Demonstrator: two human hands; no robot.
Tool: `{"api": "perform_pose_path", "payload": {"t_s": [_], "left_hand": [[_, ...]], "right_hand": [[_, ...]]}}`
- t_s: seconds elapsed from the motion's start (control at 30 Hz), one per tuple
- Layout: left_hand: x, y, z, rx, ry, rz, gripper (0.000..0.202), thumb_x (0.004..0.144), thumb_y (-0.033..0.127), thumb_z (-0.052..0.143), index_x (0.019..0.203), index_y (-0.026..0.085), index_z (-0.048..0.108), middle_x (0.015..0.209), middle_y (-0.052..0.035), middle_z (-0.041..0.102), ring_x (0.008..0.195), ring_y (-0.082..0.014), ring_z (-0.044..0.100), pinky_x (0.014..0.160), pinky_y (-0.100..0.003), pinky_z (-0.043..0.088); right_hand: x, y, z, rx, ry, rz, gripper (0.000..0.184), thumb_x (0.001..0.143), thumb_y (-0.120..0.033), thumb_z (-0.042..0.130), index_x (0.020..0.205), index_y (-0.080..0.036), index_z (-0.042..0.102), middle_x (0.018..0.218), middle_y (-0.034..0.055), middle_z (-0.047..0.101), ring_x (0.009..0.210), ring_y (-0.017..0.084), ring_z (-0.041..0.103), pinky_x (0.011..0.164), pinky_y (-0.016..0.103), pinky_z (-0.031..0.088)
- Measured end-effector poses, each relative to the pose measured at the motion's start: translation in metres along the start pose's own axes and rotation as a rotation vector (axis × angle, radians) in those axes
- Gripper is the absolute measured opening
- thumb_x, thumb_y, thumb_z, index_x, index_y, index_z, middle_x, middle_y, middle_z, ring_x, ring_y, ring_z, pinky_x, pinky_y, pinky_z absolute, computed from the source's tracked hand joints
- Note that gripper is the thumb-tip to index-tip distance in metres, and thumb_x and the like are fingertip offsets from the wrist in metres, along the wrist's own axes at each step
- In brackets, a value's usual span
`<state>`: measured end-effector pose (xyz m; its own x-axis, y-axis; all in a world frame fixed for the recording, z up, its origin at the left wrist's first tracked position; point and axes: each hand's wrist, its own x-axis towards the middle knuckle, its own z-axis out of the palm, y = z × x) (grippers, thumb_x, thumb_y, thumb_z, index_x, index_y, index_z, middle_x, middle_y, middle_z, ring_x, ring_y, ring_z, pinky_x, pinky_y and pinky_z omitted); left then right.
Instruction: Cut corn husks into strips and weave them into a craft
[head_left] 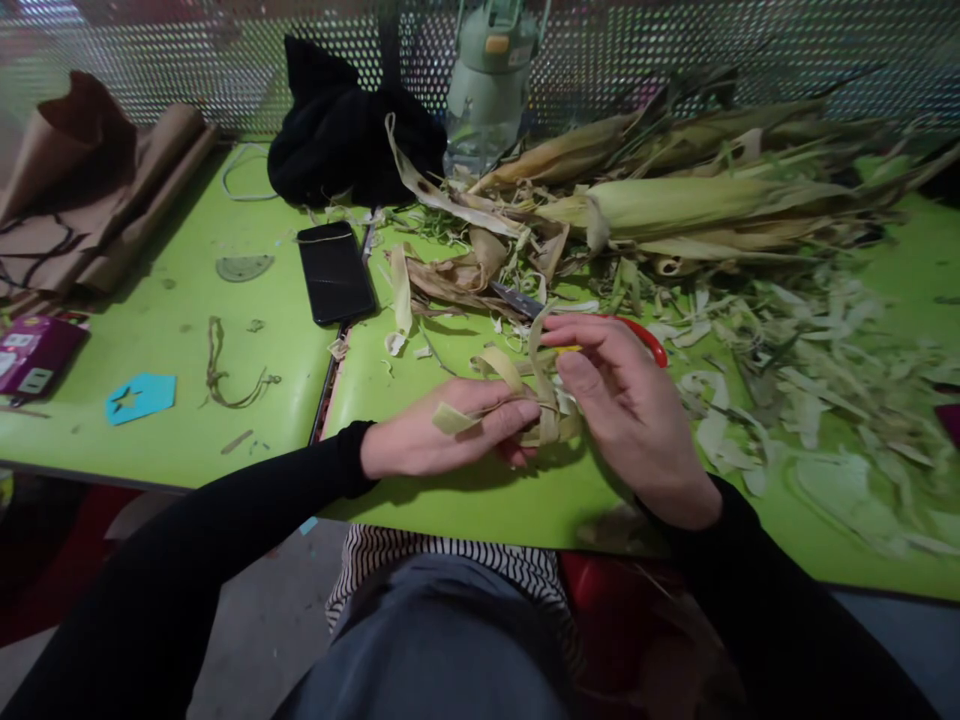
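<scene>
Pale corn husk strips (551, 425), looped and crossed over one another, sit above the near edge of the table between my hands. My left hand (442, 425) is closed on them, thumb on top, with a flat strip end sticking out over its back. Close by on the right, my right hand (630, 410) has its thumb and fingers at an upright strip (538, 350) rising from the loops. Behind my right hand lie scissors, their red handle (651, 342) and dark blades (517, 299) showing while the middle is hidden.
Corn husks (675, 205) and shredded scraps (810, 370) cover the table's back and right. Behind stand a green bottle (491, 85) and a black cloth bundle (345, 140). A phone (336, 272), twine (225, 390), a blue star cutout (142, 398) and brown paper (90, 190) lie left.
</scene>
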<state>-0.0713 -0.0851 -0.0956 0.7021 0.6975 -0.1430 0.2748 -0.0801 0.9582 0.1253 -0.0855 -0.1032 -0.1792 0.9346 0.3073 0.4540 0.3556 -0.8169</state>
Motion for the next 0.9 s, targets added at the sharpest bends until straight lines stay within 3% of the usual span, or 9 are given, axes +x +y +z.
{"api": "perform_pose_path", "payload": {"t_s": [0.13,0.2,0.37,0.43,0.53,0.6,0.67,0.77,0.9], "left_hand": [[0.0008,-0.0027,0.0008,0.118,0.028,0.021,0.038,0.103,0.042,0.039,0.081,0.016,0.058,0.081,-0.0041,0.069,0.073,-0.0137,0.063,0.07,-0.026,0.05],[0.0014,-0.0053,0.0018,0.178,0.047,0.055,0.039,0.103,0.044,0.041,0.081,0.016,0.058,0.08,-0.0042,0.068,0.072,-0.0138,0.061,0.069,-0.027,0.049],[0.002,-0.0085,0.0028,0.052,0.124,0.067,0.043,0.104,0.047,0.037,0.082,0.016,0.057,0.082,-0.0055,0.071,0.075,-0.014,0.065,0.074,-0.027,0.051],[0.0022,-0.0079,0.0023,0.037,0.131,0.063,0.041,0.103,0.046,0.038,0.082,0.016,0.056,0.08,-0.0055,0.071,0.074,-0.0139,0.065,0.072,-0.026,0.05],[0.0026,-0.0067,0.002,0.127,0.088,0.057,0.034,0.102,0.039,0.042,0.079,0.016,0.053,0.075,-0.0034,0.067,0.068,-0.0127,0.061,0.067,-0.026,0.046],[0.003,-0.0065,0.0024,0.201,0.051,0.05,0.03,0.101,0.035,0.044,0.078,0.017,0.051,0.071,-0.0012,0.062,0.063,-0.0111,0.055,0.063,-0.025,0.042],[0.0033,-0.0068,0.0033,0.243,0.018,0.065,0.027,0.1,0.031,0.045,0.078,0.017,0.05,0.07,0.0008,0.057,0.06,-0.0095,0.048,0.06,-0.023,0.037],[0.004,-0.0082,0.0042,0.237,-0.007,0.11,0.023,0.097,0.027,0.047,0.077,0.016,0.051,0.071,0.0016,0.054,0.062,-0.0085,0.043,0.06,-0.022,0.035],[0.0045,-0.009,0.0031,0.073,-0.032,0.058,0.023,0.096,0.032,0.051,0.08,0.015,0.054,0.074,0.0014,0.055,0.065,-0.0089,0.047,0.062,-0.022,0.039]], "right_hand": [[0.0003,-0.0021,-0.0005,0.189,-0.2,0.23,0.033,0.093,-0.047,0.062,0.116,-0.024,0.058,0.108,0.0069,0.071,0.095,0.021,0.069,0.083,0.037,0.056],[0.0005,-0.0022,0.0,0.255,-0.219,0.271,0.032,0.089,-0.042,0.068,0.114,-0.024,0.058,0.097,0.004,0.071,0.086,0.019,0.068,0.076,0.034,0.056],[0.0011,0.0039,0.0013,0.101,0.067,0.108,0.029,0.085,-0.032,0.073,0.111,-0.026,0.059,0.089,0.0006,0.066,0.082,0.019,0.065,0.077,0.035,0.055],[0.0014,0.0057,0.001,-0.046,0.046,0.04,0.026,0.086,-0.032,0.072,0.109,-0.026,0.062,0.091,0.0022,0.067,0.084,0.021,0.065,0.081,0.039,0.055],[0.0015,0.0055,0.0002,-0.268,0.033,-0.137,0.015,0.089,-0.034,0.068,0.103,-0.026,0.07,0.107,0.0081,0.069,0.103,0.028,0.064,0.094,0.048,0.05],[0.0013,0.0048,0.0006,-0.305,-0.007,-0.238,0.015,0.094,-0.035,0.061,0.101,-0.028,0.073,0.11,0.0084,0.07,0.109,0.029,0.062,0.099,0.052,0.046],[0.0008,0.0046,0.002,-0.235,-0.093,-0.271,0.016,0.095,-0.037,0.059,0.096,-0.029,0.073,0.104,0.0064,0.072,0.101,0.027,0.064,0.093,0.051,0.049],[-0.0007,0.0032,0.0043,-0.091,-0.152,-0.221,0.013,0.09,-0.04,0.068,0.086,-0.028,0.072,0.093,0.0037,0.073,0.09,0.024,0.065,0.085,0.046,0.054],[-0.0048,-0.0039,0.0031,0.079,-0.144,0.008,0.014,0.091,-0.042,0.067,0.09,-0.028,0.072,0.09,0.0029,0.072,0.087,0.022,0.068,0.082,0.042,0.057]]}}
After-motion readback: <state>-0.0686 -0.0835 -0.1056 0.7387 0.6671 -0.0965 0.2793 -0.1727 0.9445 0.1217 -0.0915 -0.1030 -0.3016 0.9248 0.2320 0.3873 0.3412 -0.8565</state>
